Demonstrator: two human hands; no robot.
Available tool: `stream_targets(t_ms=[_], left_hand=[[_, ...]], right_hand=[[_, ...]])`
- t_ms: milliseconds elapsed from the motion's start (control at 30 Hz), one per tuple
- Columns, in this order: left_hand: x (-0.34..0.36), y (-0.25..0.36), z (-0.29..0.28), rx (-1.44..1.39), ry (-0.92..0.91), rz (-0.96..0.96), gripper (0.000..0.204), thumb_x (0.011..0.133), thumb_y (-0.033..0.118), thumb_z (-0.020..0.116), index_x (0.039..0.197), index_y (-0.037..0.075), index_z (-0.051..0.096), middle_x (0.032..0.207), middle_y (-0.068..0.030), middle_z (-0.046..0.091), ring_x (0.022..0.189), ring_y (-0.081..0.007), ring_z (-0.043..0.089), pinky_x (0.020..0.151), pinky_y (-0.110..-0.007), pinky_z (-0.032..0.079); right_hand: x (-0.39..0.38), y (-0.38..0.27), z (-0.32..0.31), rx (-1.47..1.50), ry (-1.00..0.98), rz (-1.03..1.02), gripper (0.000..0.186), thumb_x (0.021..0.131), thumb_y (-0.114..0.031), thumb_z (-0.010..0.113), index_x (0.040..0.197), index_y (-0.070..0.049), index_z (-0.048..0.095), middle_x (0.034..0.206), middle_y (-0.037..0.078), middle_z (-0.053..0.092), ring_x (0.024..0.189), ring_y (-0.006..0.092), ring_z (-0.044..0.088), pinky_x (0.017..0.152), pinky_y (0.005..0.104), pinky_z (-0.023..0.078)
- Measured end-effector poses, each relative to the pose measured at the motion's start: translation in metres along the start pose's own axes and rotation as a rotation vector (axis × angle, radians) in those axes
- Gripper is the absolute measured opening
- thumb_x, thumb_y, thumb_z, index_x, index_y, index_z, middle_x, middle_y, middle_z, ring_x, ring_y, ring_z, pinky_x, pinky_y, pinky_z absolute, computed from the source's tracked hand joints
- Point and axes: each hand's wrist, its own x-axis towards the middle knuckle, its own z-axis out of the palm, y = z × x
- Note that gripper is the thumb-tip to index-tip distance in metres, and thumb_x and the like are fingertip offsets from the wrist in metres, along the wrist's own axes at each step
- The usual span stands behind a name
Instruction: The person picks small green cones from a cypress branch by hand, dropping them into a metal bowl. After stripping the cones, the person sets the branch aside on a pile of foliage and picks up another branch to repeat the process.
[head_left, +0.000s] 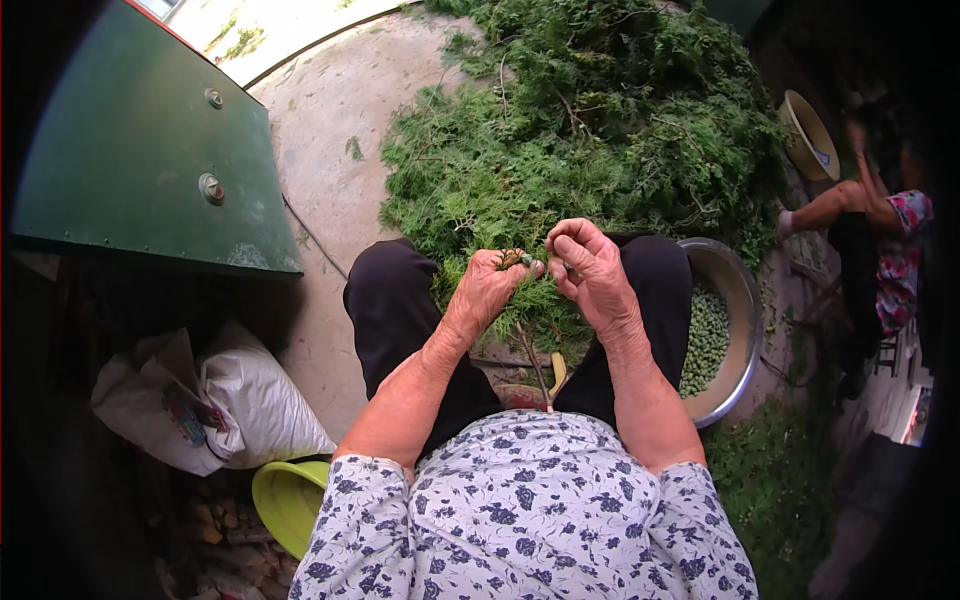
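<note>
My left hand [487, 290] is closed on a green conifer branch [543, 300] over my lap, its thumb against a small sprig near the top. My right hand [592, 275] is just beside it, thumb and fingers curled in a pinch; what lies between those fingertips is too small to make out. The branch's bare stem runs down toward my waist. By my right knee stands a wide steel basin [742, 325] holding several small green round cones [703, 345]. A large heap of leafy cuttings [590, 130] lies in front of me.
At the left are a green metal box [140, 170], white sacks [250, 400] and a lime-green bowl [285, 500] beside wood pieces. A cable crosses the concrete floor [330, 120]. At the right, another person [890, 245] sits near a beige basin [805, 130].
</note>
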Motion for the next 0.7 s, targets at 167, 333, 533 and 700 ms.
stream_targets(t_ms=[167, 333, 533, 700], left_hand=[[-0.002, 0.005, 0.003, 0.068, 0.035, -0.050, 0.024, 0.081, 0.023, 0.063, 0.071, 0.002, 0.057, 0.054, 0.0058, 0.038, 0.053, -0.0046, 0.032, 0.048, -0.025, 0.030], [0.004, -0.003, -0.001, -0.044, 0.007, 0.008, 0.026, 0.081, 0.024, 0.064, 0.067, 0.004, 0.055, 0.055, 0.0061, 0.038, 0.055, -0.0046, 0.032, 0.049, -0.024, 0.030], [-0.003, -0.009, -0.012, 0.695, 0.253, 0.681, 0.013, 0.077, 0.004, 0.059, 0.088, 0.007, 0.054, 0.069, -0.0039, 0.050, 0.070, -0.0208, 0.048, 0.072, -0.036, 0.037], [0.003, -0.007, -0.002, -0.166, 0.135, 0.335, 0.015, 0.086, 0.008, 0.054, 0.075, 0.004, 0.044, 0.062, -0.0063, 0.039, 0.056, -0.0216, 0.042, 0.056, -0.033, 0.039]], right_hand=[[0.008, 0.023, 0.000, -0.757, -0.047, -0.529, 0.016, 0.079, -0.011, 0.065, 0.091, -0.001, 0.059, 0.071, 0.000, 0.055, 0.060, 0.0073, 0.053, 0.056, 0.0208, 0.043], [0.001, 0.005, -0.004, -0.269, 0.030, -0.218, 0.014, 0.086, -0.013, 0.059, 0.093, -0.001, 0.058, 0.065, -0.001, 0.052, 0.051, 0.0048, 0.047, 0.045, 0.0183, 0.035], [-0.036, -0.065, -0.052, -0.217, 0.388, -0.497, 0.015, 0.088, -0.015, 0.057, 0.096, -0.002, 0.057, 0.061, -0.003, 0.048, 0.048, 0.0021, 0.040, 0.038, 0.0162, 0.025], [-0.077, -0.077, -0.174, -0.651, 0.857, -0.384, 0.020, 0.082, -0.005, 0.054, 0.101, 0.000, 0.060, 0.085, 0.003, 0.059, 0.071, 0.0077, 0.051, 0.063, 0.0208, 0.042]])
